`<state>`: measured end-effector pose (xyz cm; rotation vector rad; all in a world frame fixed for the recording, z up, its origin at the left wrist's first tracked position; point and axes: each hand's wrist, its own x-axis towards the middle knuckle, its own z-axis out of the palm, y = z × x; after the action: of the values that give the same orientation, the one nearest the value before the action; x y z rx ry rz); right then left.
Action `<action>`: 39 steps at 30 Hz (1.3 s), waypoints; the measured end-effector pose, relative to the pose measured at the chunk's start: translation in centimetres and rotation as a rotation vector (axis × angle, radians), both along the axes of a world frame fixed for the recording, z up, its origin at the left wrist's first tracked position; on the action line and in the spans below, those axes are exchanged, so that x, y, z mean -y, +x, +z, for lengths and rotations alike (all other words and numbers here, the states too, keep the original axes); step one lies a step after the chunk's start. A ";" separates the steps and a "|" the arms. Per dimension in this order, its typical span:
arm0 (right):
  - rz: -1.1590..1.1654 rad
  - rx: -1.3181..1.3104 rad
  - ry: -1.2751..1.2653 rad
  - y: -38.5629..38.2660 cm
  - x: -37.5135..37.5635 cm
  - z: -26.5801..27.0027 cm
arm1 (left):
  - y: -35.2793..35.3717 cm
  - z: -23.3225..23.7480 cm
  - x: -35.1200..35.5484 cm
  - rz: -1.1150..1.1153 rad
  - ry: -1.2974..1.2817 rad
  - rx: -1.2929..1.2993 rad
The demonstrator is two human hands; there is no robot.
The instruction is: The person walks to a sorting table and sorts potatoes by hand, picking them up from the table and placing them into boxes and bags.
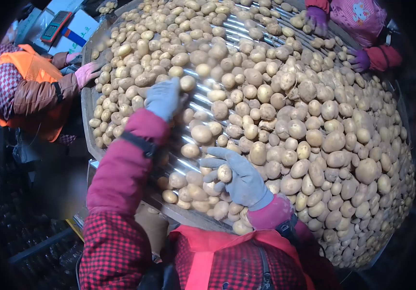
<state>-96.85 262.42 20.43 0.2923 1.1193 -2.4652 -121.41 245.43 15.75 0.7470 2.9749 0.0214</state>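
Note:
My left hand [163, 99], in a grey-blue glove, reaches over the potatoes on the left of the head view. A round potato [187, 83] lies right at its fingertips; its fingers are partly hidden and blurred, so a grip cannot be made out. Lower and to the right, my right hand [244, 181] wears a similar glove. A small potato [225, 173] sits among its bent fingers, while the upper fingers stretch out to the left. Beneath both hands, shiny metal rollers [200, 102] show between loose potatoes [201, 134].
Potatoes heap thickly on the right [333, 140] of the rimmed table [90, 130]. At the left edge stands a co-worker in an orange vest [36, 67], pink-gloved hand on the rim. Another co-worker's purple gloves [318, 19] reach in at top right. A red-edged device [56, 25] stands near white boxes.

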 end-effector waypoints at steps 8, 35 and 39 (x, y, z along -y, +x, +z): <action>0.024 -0.083 -0.114 0.6 -0.3 -2.1 | -1.7 -1.9 -0.9 0.140 -0.044 0.111; -0.095 0.012 -0.020 1.1 0.4 -0.4 | 5.3 2.6 1.4 -0.160 -0.176 0.137; -0.124 -0.238 0.075 1.6 0.6 -1.5 | 8.1 2.2 3.6 -0.167 0.371 -0.057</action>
<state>-95.30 261.77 18.93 0.0933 1.3295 -2.6241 -113.36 241.84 17.90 1.0463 2.9841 0.5632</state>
